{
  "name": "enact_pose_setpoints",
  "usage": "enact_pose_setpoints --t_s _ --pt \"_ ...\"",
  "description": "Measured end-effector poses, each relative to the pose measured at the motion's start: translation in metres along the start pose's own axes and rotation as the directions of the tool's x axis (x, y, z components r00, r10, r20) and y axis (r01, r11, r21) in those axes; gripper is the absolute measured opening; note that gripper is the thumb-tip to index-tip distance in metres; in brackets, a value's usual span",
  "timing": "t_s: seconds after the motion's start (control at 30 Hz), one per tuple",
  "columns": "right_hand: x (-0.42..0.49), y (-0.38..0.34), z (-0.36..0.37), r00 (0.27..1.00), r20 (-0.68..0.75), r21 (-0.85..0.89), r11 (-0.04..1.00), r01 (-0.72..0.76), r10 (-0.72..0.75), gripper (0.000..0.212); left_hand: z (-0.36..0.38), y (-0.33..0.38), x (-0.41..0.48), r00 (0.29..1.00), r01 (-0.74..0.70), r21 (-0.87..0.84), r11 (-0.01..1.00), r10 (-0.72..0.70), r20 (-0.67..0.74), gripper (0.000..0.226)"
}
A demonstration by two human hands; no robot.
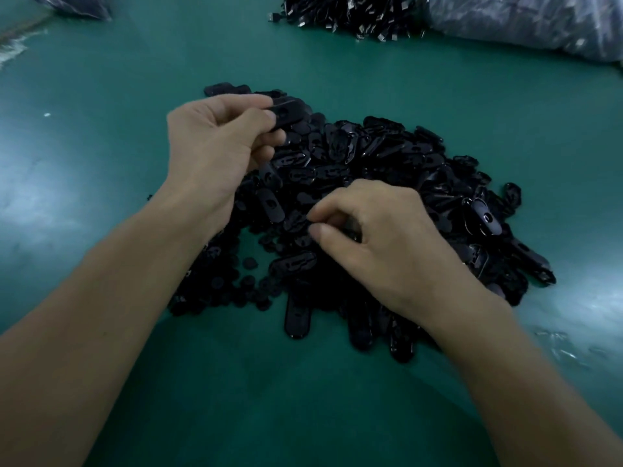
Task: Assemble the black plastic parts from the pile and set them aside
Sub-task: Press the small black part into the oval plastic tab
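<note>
Left hand point(215, 146) grips one oval part point(288, 112) between thumb and curled fingers, held just above the upper left edge of the pile point(387, 163). Right hand point(384, 244) is curled down onto the pile's middle with thumb and forefinger tips nearly meeting. I cannot tell whether they pinch a piece, because everything under them is equally black.

Pile: a loose heap of black plastic at centre frame on the green table point(101, 112).
- Flat oval parts with a slot or hole make up most of it.
- Small round pieces point(249, 264) are scattered along the lower left fringe, partly under my left forearm.
- A few long ovals point(296, 318) poke out at the bottom edge toward me.
- Glossy ones lie on the right flank.

Obstructions: my right hand and wrist cover the lower middle of the pile. My left hand hides the parts at its upper left, though a couple show just beyond the knuckles.

Surroundings:
- Second heap point(347, 15) at top centre, dark pieces with bright metal ends, well apart from the pile.
- Clear bag point(539, 25) of dark goods at the upper right, touching that heap.
- Another bag point(77, 5) at the upper left corner.
- White speck point(47, 114) on the table at left.
</note>
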State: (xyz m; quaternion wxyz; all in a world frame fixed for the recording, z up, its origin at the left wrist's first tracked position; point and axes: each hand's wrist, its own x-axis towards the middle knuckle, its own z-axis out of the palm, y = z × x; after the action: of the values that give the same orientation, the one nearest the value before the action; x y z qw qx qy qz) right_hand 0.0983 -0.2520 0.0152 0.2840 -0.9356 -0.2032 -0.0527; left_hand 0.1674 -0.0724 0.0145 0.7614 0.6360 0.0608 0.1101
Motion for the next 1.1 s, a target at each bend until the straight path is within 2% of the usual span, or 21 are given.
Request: enact_pose_setpoints --t_s 0.17,0.33,0.47,0.53,0.6,0.7,0.77,0.9,1.0,1.1 --pt "0.013 -0.025 0.005 0.988 0.151 -0.047 0.998 0.03 -0.022 0.018 0.004 -0.002 -0.003 0.999 -0.026 0.029 0.999 0.025 0.022 0.013" --pt "0.025 -0.04 0.016 0.983 0.178 -0.162 0.985 0.065 -0.036 0.019 0.005 -0.003 -0.003 0.999 -0.036 0.071 0.997 0.035 0.018 0.015" --pt "0.028 -0.046 0.02 0.982 0.188 -0.223 0.973 0.064 -0.021 0.006 0.005 -0.004 -0.003 0.998 -0.052 0.093 0.994 0.05 0.024 0.014" --pt "0.028 -0.047 0.021 0.982 0.188 -0.218 0.975 0.052 -0.01 0.017 0.006 -0.005 -0.003 0.999 -0.049 0.089 0.995 0.047 0.027 0.013" --pt "0.029 -0.047 0.022 0.982 0.186 -0.194 0.98 0.032 0.004 0.023 0.006 -0.006 -0.004 0.999 -0.045 0.079 0.996 0.043 0.032 0.013" --pt "0.032 -0.046 0.023 0.979 0.197 -0.137 0.99 -0.018 0.045 0.005 0.007 -0.007 -0.004 0.998 -0.05 0.079 0.996 0.047 0.037 0.013" --pt "0.034 -0.046 0.024 0.977 0.202 -0.111 0.993 -0.05 0.072 0.007 0.006 -0.007 -0.004 0.998 -0.053 0.091 0.994 0.05 0.036 0.013" --pt "0.034 -0.044 0.023 0.976 0.216 -0.066 0.997 -0.026 0.04 0.004 0.006 -0.007 -0.004 0.997 -0.068 0.108 0.992 0.064 0.038 0.013" --pt "0.033 -0.038 0.013 0.989 0.14 0.044 0.998 -0.049 0.043 0.004 0.007 -0.008 -0.004 0.997 -0.072 0.116 0.991 0.067 0.047 0.014" --pt "0.027 -0.024 -0.001 0.994 -0.009 0.213 0.971 -0.104 0.109 0.01 0.008 -0.011 -0.005 0.996 -0.038 0.107 0.994 0.029 0.085 0.013"
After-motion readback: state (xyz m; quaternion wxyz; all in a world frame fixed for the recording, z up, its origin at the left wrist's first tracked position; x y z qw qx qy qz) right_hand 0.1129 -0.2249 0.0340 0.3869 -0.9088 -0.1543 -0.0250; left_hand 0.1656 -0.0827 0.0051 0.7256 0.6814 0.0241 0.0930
